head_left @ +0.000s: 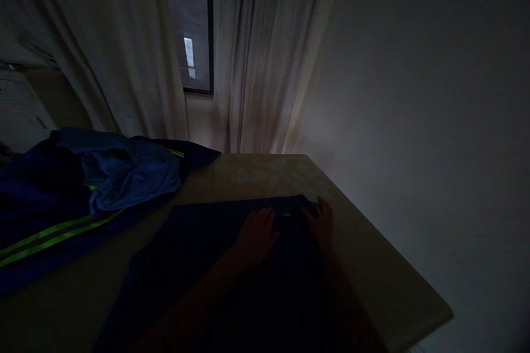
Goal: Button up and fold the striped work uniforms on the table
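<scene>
- Left hand (257, 234): lies palm down on the dark garment (215, 265), fingers spread and flat towards its far edge. The grip is open; it presses the cloth rather than clasping it, which seems to keep the fabric flat on the bench (372, 265).
- Right hand (322, 224): sits just beside the left, at the garment's far right corner. The fingers curl at the hem; the light is too dim to tell whether the grip closes on the edge or merely rests there.
- Dark garment: spread flat across the near middle of the bench, beneath both hands and forearms. Its far edge runs roughly straight from left to right, and a thin bright green line (284, 213) shows on it between the two hands. Its near part is lost in shadow.
- Bench: pale, smooth top with its right corner near the wall (434, 121). The bare strip beyond the garment leaves the cloth room to lie unfolded.
- Pile of clothes (83, 193): blue fabric heaped on the left side of the bench, well apart from the hands. A lighter blue piece (132, 174) lies crumpled on top, and a darker one shows twin green stripes (53, 234) running towards the near left edge.
- Curtains (256, 55): pale, hanging behind the bench on both sides of a narrow dark window (190, 22).
</scene>
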The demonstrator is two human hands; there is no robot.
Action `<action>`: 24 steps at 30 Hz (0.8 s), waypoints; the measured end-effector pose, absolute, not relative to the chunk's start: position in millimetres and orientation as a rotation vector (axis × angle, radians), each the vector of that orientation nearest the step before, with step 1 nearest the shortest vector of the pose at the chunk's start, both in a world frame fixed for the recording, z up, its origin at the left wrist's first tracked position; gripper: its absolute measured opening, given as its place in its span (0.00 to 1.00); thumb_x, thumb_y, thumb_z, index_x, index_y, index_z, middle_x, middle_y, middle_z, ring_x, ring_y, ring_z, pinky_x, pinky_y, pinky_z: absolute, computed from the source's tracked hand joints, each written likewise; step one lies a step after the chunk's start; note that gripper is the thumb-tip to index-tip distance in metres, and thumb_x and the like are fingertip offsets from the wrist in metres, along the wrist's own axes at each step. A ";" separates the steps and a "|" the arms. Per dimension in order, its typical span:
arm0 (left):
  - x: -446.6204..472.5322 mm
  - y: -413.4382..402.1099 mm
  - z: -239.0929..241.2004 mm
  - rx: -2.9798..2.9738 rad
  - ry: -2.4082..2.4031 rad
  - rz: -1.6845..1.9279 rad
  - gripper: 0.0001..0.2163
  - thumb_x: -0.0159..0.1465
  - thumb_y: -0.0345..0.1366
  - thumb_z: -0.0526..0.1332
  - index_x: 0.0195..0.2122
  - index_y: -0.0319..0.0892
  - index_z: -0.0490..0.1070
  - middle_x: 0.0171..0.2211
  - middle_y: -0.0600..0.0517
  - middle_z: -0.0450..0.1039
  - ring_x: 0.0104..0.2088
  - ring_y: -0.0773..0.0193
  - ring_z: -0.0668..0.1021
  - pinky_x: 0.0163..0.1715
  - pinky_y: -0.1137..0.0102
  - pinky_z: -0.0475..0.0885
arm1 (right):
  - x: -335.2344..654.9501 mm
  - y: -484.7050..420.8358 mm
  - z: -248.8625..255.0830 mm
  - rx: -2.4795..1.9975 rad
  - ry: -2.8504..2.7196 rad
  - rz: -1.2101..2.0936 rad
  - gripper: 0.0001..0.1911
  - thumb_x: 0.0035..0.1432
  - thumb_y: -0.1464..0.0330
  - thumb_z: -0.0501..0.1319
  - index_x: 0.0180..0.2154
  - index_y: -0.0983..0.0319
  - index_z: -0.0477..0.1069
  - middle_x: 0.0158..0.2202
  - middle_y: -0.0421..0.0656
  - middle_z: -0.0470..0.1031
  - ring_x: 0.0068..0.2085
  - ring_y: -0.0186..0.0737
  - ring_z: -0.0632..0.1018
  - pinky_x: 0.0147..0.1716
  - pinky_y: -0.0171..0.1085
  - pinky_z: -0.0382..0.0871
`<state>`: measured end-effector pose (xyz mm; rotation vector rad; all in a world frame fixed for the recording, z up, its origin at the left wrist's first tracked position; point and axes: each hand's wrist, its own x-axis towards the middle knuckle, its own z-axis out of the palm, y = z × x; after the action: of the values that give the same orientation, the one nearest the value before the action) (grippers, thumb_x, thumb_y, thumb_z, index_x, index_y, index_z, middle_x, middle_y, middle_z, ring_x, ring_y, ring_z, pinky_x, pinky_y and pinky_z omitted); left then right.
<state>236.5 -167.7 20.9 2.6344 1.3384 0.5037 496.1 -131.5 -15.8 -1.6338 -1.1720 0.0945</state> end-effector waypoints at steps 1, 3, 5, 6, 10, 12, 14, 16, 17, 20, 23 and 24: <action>259.6 -164.2 16.2 2.614 1.325 0.525 0.27 0.74 0.47 0.46 0.70 0.40 0.57 0.71 0.43 0.55 0.70 0.51 0.61 0.67 0.52 0.57 | 496.9 -132.7 -16.6 -1.614 -1.112 0.104 0.43 0.47 0.50 0.67 0.61 0.64 0.65 0.59 0.57 0.68 0.57 0.56 0.73 0.57 0.50 0.68; 295.4 -157.9 5.8 2.571 1.358 0.571 0.28 0.74 0.47 0.45 0.72 0.40 0.53 0.73 0.42 0.51 0.71 0.51 0.58 0.68 0.52 0.56 | 501.3 -135.6 -19.3 -1.621 -1.017 0.112 0.44 0.47 0.50 0.67 0.62 0.64 0.64 0.60 0.57 0.67 0.58 0.57 0.73 0.56 0.50 0.68; 316.2 -153.3 -5.3 2.544 1.400 0.583 0.29 0.74 0.49 0.45 0.72 0.40 0.52 0.72 0.41 0.52 0.71 0.49 0.58 0.69 0.50 0.54 | 508.2 -138.6 -21.5 -1.691 -0.969 0.083 0.45 0.46 0.50 0.68 0.61 0.64 0.64 0.59 0.57 0.69 0.59 0.59 0.72 0.57 0.52 0.67; 321.5 -151.9 -10.6 2.540 1.407 0.583 0.30 0.73 0.49 0.45 0.72 0.39 0.53 0.72 0.41 0.53 0.71 0.49 0.58 0.69 0.49 0.53 | 511.9 -140.4 -21.9 -1.740 -0.966 0.063 0.45 0.46 0.49 0.68 0.61 0.64 0.65 0.58 0.58 0.69 0.59 0.60 0.72 0.57 0.53 0.67; 323.5 -150.4 -25.3 2.542 1.393 0.641 0.30 0.73 0.49 0.44 0.72 0.39 0.53 0.72 0.41 0.54 0.71 0.49 0.58 0.69 0.48 0.51 | 523.3 -150.6 -19.3 -1.947 -1.119 0.037 0.41 0.48 0.46 0.66 0.57 0.65 0.68 0.51 0.59 0.75 0.53 0.62 0.77 0.53 0.53 0.70; 321.7 -150.4 -27.5 2.537 1.385 0.654 0.30 0.73 0.49 0.44 0.72 0.39 0.53 0.72 0.41 0.54 0.71 0.50 0.58 0.69 0.48 0.51 | 526.1 -156.5 -16.9 -2.058 -1.174 0.016 0.38 0.52 0.45 0.64 0.54 0.64 0.70 0.45 0.59 0.78 0.47 0.63 0.80 0.49 0.54 0.71; 321.4 -150.2 -27.8 2.531 1.382 0.643 0.30 0.73 0.50 0.44 0.72 0.39 0.53 0.72 0.41 0.54 0.71 0.50 0.58 0.69 0.48 0.51 | 526.6 -160.8 -14.5 -2.134 -1.168 0.004 0.36 0.53 0.43 0.63 0.52 0.63 0.71 0.39 0.58 0.79 0.42 0.63 0.81 0.44 0.54 0.71; 322.3 -149.8 -27.7 2.530 1.379 0.641 0.30 0.73 0.50 0.43 0.72 0.39 0.53 0.72 0.42 0.53 0.71 0.49 0.58 0.69 0.47 0.50 | 524.8 -162.5 -11.7 -2.141 -1.164 0.055 0.35 0.52 0.43 0.64 0.51 0.61 0.72 0.35 0.55 0.80 0.39 0.62 0.82 0.42 0.54 0.72; 322.9 -149.7 -27.7 2.530 1.380 0.649 0.30 0.73 0.50 0.43 0.72 0.39 0.53 0.72 0.42 0.53 0.71 0.49 0.58 0.69 0.47 0.50 | 522.8 -162.4 -10.2 -2.116 -1.167 0.109 0.35 0.51 0.43 0.65 0.51 0.61 0.72 0.34 0.54 0.80 0.39 0.61 0.82 0.42 0.54 0.72; 323.4 -149.7 -27.9 2.535 1.370 0.686 0.30 0.73 0.49 0.45 0.72 0.41 0.53 0.72 0.43 0.53 0.71 0.49 0.58 0.69 0.47 0.51 | 513.0 -158.6 -7.3 -1.894 -1.166 0.392 0.39 0.47 0.47 0.70 0.57 0.59 0.69 0.38 0.50 0.81 0.40 0.57 0.83 0.42 0.52 0.75; 322.6 -150.4 -27.6 2.543 1.360 0.702 0.29 0.73 0.49 0.46 0.71 0.40 0.54 0.71 0.41 0.56 0.70 0.49 0.59 0.69 0.48 0.52 | 501.4 -151.9 -11.3 -1.569 -1.046 0.608 0.48 0.44 0.51 0.73 0.64 0.56 0.61 0.48 0.50 0.79 0.45 0.54 0.82 0.41 0.49 0.78; 322.3 -150.6 -27.3 2.541 1.363 0.704 0.29 0.73 0.48 0.46 0.71 0.40 0.55 0.71 0.41 0.57 0.70 0.49 0.59 0.69 0.48 0.52 | 498.4 -149.5 -14.5 -1.503 -0.989 0.629 0.49 0.43 0.52 0.73 0.64 0.56 0.59 0.51 0.50 0.78 0.47 0.53 0.82 0.41 0.48 0.79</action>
<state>322.3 -150.6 -27.3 2.5415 1.3628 0.7042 498.4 -149.5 -14.5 -1.5031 -0.9891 0.6286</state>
